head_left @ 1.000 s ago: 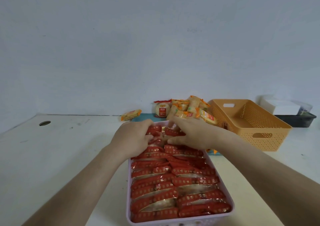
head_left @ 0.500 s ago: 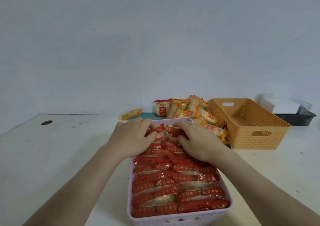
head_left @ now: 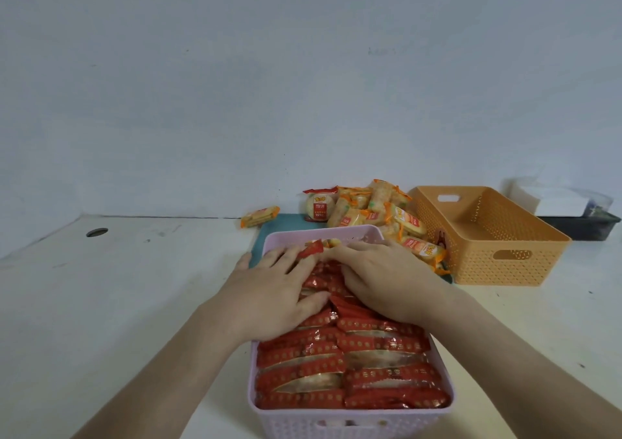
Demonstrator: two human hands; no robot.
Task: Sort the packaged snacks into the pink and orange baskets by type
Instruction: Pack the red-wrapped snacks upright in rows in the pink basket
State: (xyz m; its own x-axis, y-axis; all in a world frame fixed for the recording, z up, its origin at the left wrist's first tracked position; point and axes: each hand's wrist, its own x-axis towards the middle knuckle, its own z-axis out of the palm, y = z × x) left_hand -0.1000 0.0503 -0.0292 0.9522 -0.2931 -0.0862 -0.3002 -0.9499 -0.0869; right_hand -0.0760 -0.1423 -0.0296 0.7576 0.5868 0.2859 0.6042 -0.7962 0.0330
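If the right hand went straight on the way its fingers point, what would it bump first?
Probably the upturned red snack packet just past the fingertips of the right hand, then the left hand. Depth is hard to judge here.

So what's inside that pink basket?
Rows of red snack packets fill the pink basket. The left hand and right hand lie flat on the far ones, hiding those beneath; any lower layers are covered too.

Red packets (head_left: 350, 364) with gold dots are seen in the pink basket (head_left: 350, 422). The orange basket (head_left: 511, 267) is perforated. Yellow-orange packets (head_left: 377, 213) are heaped on a teal mat (head_left: 286, 225).
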